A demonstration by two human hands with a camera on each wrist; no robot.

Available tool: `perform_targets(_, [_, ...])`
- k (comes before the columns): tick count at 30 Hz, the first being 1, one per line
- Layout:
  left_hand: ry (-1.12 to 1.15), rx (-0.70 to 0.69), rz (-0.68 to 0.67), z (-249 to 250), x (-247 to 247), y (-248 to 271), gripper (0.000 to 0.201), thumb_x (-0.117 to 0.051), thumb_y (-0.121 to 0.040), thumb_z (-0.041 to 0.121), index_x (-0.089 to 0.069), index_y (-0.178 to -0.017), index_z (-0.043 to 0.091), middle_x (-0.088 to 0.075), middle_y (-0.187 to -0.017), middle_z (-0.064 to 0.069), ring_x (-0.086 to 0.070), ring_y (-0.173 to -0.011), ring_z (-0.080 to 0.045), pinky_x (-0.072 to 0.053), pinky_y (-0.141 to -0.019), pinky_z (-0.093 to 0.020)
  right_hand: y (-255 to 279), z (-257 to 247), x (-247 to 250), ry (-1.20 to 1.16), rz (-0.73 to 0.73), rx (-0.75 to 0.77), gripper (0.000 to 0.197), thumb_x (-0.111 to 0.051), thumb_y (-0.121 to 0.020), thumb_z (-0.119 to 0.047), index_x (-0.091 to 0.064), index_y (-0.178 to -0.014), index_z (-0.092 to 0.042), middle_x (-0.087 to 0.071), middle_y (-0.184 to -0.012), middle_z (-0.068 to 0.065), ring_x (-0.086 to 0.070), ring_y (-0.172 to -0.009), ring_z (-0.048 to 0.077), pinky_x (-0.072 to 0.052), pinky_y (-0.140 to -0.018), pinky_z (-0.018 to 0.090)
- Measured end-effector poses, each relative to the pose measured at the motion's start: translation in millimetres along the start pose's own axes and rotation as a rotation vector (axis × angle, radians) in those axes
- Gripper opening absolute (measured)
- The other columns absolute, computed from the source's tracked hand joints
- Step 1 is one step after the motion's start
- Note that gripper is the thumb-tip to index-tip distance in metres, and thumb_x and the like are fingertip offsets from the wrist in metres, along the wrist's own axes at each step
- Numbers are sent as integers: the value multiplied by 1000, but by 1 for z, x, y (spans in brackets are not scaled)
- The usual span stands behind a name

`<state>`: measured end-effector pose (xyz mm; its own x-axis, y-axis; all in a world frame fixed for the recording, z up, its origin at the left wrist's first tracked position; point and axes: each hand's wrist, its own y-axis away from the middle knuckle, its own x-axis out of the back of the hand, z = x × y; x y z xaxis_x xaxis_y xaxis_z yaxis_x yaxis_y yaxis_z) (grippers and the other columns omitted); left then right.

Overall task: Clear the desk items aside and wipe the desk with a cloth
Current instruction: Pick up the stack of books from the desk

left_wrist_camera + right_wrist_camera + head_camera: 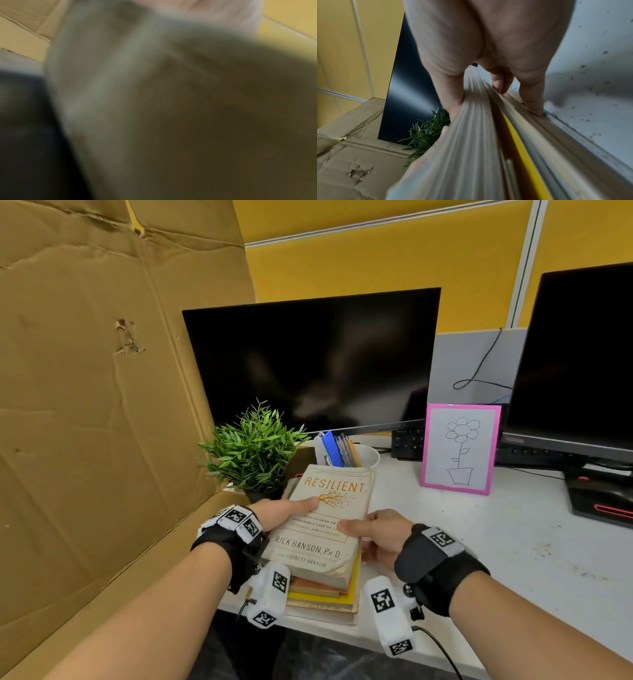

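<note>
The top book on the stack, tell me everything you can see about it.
The top book is a cream paperback titled "Resilient" in orange, with a small orange tree drawing and the author's name, Rick Hanson, below. Its cover looks worn and creased at the corners. It lies flat, face up, on a stack of books near the desk's front edge. The left hand and the right hand grip the stack's sides, thumbs on its cover.

monitors [310,361]: 2 | plant [255,448]: 1 | flower drawing [460,449]: 1 | pen cup [368,456]: 1 | hands [383,537]: 2
</note>
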<state>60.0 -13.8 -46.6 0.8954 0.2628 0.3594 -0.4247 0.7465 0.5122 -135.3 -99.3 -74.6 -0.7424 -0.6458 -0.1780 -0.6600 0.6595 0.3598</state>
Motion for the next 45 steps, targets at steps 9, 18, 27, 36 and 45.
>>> perform_targets(9, [61,-83,15,1,5,13,98,-92,-29,58,-71,-109,6,-74,-100,-15,-71,-96,-30,-52,-95,-46,10,-13,-1,76,-45,124,24,-72,-79,-1,-62,-95,-16,-72,-104,3,-67,-87,14,-52,-65,26])
perform_targets(18, [188,-167,-42,-5,2,35,75,-89,-53,43,-68,-112,2,-72,-105,-20,-69,-100,-35,-50,-94,-54,18,-18,-5,7,-44,171,72,-80,-69,3,-43,-128,-12,-66,-117,9,-65,-102,27,-56,-82,44])
perform_targets(27, [152,-613,7,37,0,57,46,-81,-72,10,-64,-115,11,-72,-109,-10,-70,-100,-27,-55,-88,-47,33,-55,13,253,61,464,92,-91,-52,-4,-41,-129,-17,-62,-114,-6,-60,-105,12,-53,-90,38])
perform_targets(36, [185,-691,213,2,-36,34,97,-94,-49,13,-36,-126,25,-67,-114,0,-65,-108,-15,-57,-86,-45,23,-35,31,507,163,595,90,-87,-53,3,-35,-121,-25,-56,-116,-7,-58,-111,13,-59,-73,28])
perform_targets(45, [163,-738,206,20,-37,39,86,-88,-58,0,-36,-122,23,-66,-107,5,-66,-99,-5,-59,-77,-27,9,-45,40,510,89,575,94,-87,-49,1,-45,-129,-25,-61,-119,-6,-58,-115,15,-60,-74,28])
